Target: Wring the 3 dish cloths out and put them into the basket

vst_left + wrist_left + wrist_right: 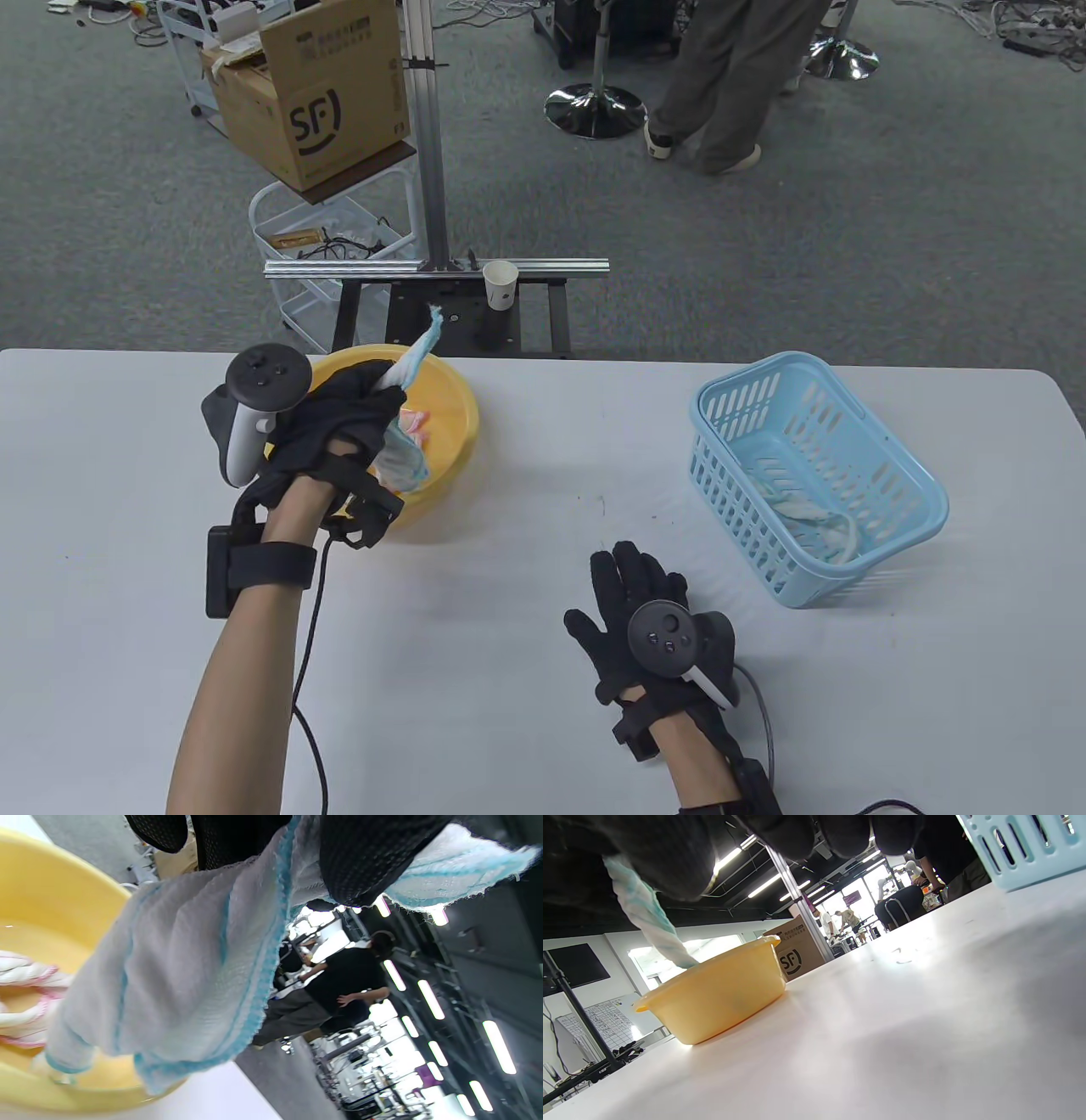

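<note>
Over the yellow tub (458, 424) the left hand (339, 416) grips blue cloth (407, 373), pink cloth (414, 422) waits in tub, 1 cloth (806, 509) already in basket (899, 475), right hand (645, 620) flat & open on desk (526, 679); approx 1/3 done.

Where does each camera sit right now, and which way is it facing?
Table view: overhead, looking down at table; shows left hand gripping blue cloth, right hand open.
Left wrist view: under the left hand, tilted, facing cloth and yellow bowl; gloved fingers show.
Right wrist view: low over the table, facing bowl; fingers on top.
All share the bowl.
</note>
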`<state>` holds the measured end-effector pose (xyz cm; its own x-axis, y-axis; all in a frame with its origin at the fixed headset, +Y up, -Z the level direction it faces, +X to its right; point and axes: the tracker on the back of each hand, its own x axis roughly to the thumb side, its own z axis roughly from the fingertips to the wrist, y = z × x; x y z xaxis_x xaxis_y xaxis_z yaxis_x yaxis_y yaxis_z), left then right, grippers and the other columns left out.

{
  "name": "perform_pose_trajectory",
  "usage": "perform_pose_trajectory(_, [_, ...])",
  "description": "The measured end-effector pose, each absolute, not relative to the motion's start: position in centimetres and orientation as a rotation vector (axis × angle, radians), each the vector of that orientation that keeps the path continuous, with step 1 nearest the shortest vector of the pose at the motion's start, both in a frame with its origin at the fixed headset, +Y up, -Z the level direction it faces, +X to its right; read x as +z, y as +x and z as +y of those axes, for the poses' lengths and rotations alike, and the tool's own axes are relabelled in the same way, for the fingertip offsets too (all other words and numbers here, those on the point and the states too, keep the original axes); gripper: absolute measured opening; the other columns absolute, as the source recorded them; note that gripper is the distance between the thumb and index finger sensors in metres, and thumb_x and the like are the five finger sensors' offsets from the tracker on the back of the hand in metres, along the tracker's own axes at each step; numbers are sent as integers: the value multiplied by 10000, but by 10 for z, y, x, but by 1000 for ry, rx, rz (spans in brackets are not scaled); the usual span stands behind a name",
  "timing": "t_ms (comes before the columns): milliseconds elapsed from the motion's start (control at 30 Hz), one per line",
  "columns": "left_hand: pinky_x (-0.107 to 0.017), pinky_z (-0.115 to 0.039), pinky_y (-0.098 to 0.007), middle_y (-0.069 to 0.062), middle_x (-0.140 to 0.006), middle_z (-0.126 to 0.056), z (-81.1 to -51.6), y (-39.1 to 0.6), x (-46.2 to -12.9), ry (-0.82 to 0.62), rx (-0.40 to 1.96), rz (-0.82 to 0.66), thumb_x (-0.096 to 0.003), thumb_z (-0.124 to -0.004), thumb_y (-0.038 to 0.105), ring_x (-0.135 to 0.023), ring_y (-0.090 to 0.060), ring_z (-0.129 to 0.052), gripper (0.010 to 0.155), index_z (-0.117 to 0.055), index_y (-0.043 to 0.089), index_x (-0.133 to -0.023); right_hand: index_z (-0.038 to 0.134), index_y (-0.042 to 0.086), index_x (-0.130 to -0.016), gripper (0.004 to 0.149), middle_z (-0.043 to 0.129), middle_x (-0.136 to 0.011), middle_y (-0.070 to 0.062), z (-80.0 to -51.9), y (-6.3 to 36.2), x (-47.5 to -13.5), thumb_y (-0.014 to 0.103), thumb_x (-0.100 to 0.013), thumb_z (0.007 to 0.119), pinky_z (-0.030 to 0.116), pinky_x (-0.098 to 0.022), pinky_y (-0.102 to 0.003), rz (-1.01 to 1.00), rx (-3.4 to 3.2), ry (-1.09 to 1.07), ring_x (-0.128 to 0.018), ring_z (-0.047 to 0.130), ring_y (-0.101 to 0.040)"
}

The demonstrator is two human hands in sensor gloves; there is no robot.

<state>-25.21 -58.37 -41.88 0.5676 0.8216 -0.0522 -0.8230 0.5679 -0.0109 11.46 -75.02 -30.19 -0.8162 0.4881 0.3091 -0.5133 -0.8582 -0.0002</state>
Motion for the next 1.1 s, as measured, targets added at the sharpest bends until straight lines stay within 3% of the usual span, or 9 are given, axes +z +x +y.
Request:
perform_pose_trajectory(267, [-793, -500, -589, 58, -1074, -684, -545, -230, -387, 54, 1007, -102, -482, -838, 410, -1037, -281, -689, 496, -800, 341, -971, 359, 183, -1097, 824, 331, -1163, -192, -748, 109, -299, 630, -512, 729, 335, -696, -751, -183, 2558, 443, -1058, 398, -506])
perform_pose_trajectory(567, [-793, -501, -590, 57, -1075, -685, -530, -185, -361, 71, 1042, -258, -482, -839, 409, -1037, -284, -690, 495, -803, 342, -971, 282, 181, -1090, 890, 291, -1161, -184, -741, 104, -293, 672, -491, 720, 336, -698, -749, -347, 2501, 501, -1059, 387, -497])
perform_pose_trajectory(967, [-791, -500, -593, 50, -1073, -687, -580, -101, -337, -23, 1055, -398, -480, -843, 402, -1032, -286, -693, 498, -802, 335, -972, 212, 165, -1069, 960, 309, -1142, -181, -721, 100, -280, 696, -467, 738, 373, -698, -733, -667, 2358, 588, -1042, 426, -479])
perform_pose_trajectory(1100, [-790, -499, -595, 51, -1072, -688, -600, -73, -326, -47, 1047, -438, -478, -847, 397, -1032, -287, -694, 498, -806, 332, -970, 201, 118, -1051, 991, 447, -1091, -181, -718, 105, -279, 645, -465, 802, 424, -691, -718, -705, 2281, 496, -995, 534, -472])
